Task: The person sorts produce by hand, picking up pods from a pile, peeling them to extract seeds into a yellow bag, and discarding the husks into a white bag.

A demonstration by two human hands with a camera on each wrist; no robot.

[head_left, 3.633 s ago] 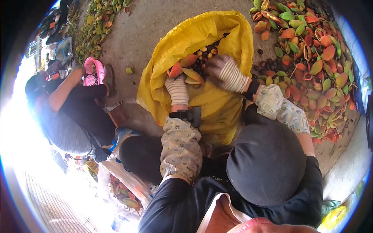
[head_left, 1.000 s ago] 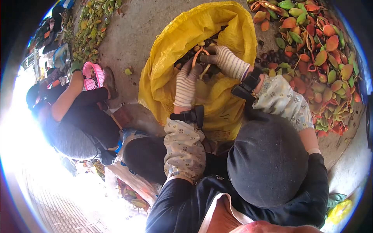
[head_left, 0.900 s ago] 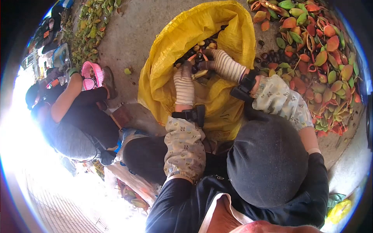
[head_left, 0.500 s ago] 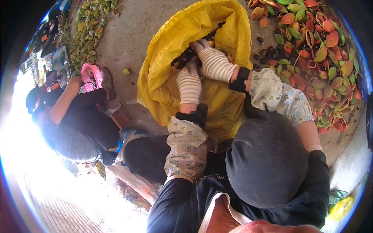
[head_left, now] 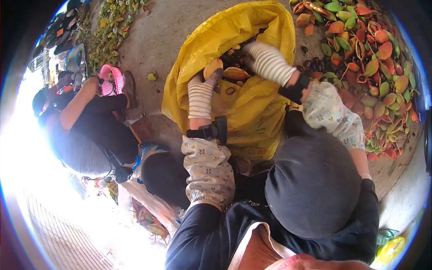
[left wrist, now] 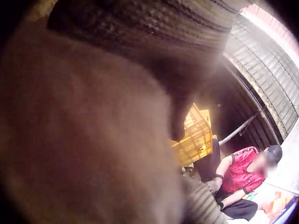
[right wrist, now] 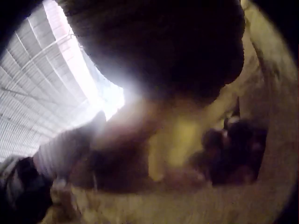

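Note:
My left hand (head_left: 202,92), in a striped glove with dark fingers, pinches an opened seed pod (head_left: 213,68) with a pale tan face, inside the left side of the yellow sack (head_left: 225,29). My right hand (head_left: 271,62), gloved alike, is over the sack's right side; its fingers are blurred and partly hidden among the contents. Between the hands lie dark and tan seeds (head_left: 236,57) and an orange-brown pod (head_left: 237,73). In the right wrist view, dark seeds (right wrist: 233,140) show inside the sack beneath the dark glove. A blurred brown shape fills much of the left wrist view.
A heap of red and green pods (head_left: 378,76) lies on the right, with loose dark seeds (head_left: 310,63) beside the sack. At the left sits another person (head_left: 85,121) near a pink basket (head_left: 112,81). The left wrist view shows a yellow crate (left wrist: 196,133) and a person in red (left wrist: 243,172).
Half a second ago both hands were close together deep in the sack. Now they are apart: the left has drawn back left with a pod, the right has shifted right.

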